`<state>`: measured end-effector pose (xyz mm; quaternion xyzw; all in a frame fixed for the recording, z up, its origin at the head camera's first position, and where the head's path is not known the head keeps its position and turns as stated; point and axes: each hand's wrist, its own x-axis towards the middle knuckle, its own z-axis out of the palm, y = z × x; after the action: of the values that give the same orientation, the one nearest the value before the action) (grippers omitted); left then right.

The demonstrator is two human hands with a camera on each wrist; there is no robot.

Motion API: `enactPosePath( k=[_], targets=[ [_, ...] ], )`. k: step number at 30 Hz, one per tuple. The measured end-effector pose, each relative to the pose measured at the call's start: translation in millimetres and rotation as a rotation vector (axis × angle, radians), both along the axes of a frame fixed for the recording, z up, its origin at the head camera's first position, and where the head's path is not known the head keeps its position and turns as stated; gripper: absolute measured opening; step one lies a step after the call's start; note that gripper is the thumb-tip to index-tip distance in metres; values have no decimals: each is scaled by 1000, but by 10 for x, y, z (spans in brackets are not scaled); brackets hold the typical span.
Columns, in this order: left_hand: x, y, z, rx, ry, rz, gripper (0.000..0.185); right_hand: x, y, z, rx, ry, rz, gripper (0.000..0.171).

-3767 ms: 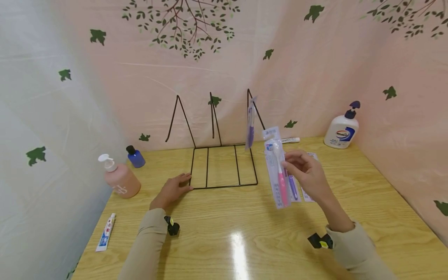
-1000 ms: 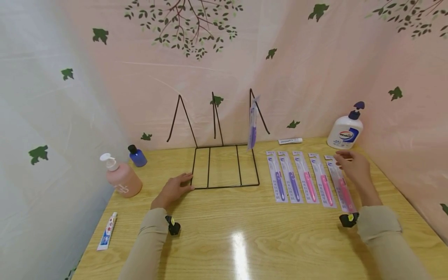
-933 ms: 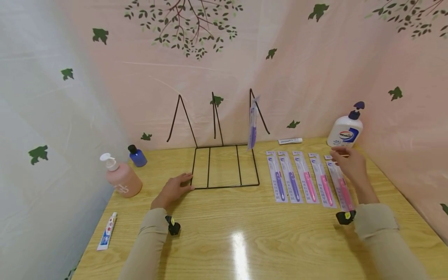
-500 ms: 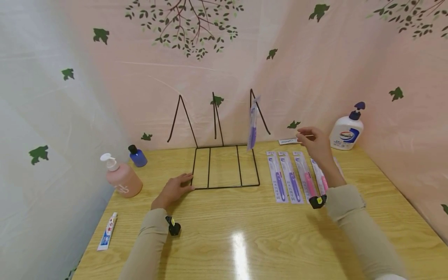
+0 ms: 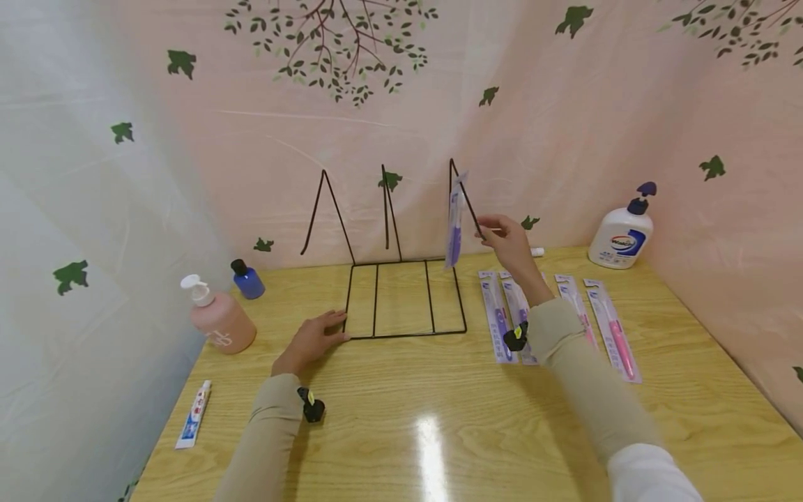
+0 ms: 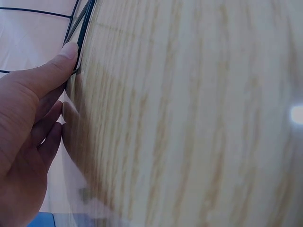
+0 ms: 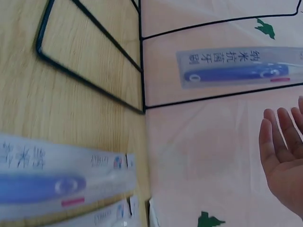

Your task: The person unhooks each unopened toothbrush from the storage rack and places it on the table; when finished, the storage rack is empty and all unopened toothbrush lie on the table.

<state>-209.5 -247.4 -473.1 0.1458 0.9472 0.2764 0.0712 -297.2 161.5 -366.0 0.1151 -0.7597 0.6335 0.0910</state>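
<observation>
Here, right hand (image 5: 511, 244) fingers straight & slightly apart (right wrist view shows open palm (image 7: 284, 161), nothing in it), raised just beside the rightmost upright of the black wire rack (image 5: 404, 300), fingertips at or nearly at the slanted wire; can't tell if actually touching. Just left of those fingertips a packaged purple toothbrush (image 5: 454, 223) hangs/leans upright on that same upright, above the rack's back right corner; in right wrist view the pack (image 7: 236, 71) sits between two rack wires, apart from the hand.

Left hand (image 5: 309, 341) lies flat on the table (image 5: 401, 432), fingers extended & close together, thumb tip (image 6: 66, 52) against the rack's front left corner wire.

Under the right forearm, toward the right half of the table: row of flat toothbrush packs lying parallel, heads toward the back edge. Purple ones (image 5: 498, 317) nearest the rack, partly covered by the sleeve; pink ones (image 5: 611, 331) further right, clear of the arm.

Farther out: white pump bottle (image 5: 621, 230) near back right corner; small white tube (image 5: 537, 252) at the back edge, mostly hidden behind the hand. Pink pump bottle (image 5: 218, 319) near the left edge, small blue bottle (image 5: 246, 280) behind it toward the back left corner, toothpaste tube (image 5: 191, 415) lying by the left edge near the front
</observation>
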Motion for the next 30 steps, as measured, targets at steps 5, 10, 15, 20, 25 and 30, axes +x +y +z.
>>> enactPosePath(
  k=[5,10,15,20,25,30],
  targets=[
    [-6,14,-7,13,-7,-2,59,-168,-177,-40,-64,30,50,34],
    [-11,33,-9,38,-14,-6,59,-189,-263,-21,-154,67,76,31],
    [-15,35,-13,34,-11,-1,59,-167,-281,-23,-194,103,77,28],
    [-17,33,-12,25,2,1,59,-121,-262,-47,-205,109,57,24],
    [-12,20,-16,15,21,-4,58,-50,-222,-49,-199,81,15,29],
    [-2,-1,-20,24,10,1,58,56,-193,3,-169,70,-2,27]
  ],
)
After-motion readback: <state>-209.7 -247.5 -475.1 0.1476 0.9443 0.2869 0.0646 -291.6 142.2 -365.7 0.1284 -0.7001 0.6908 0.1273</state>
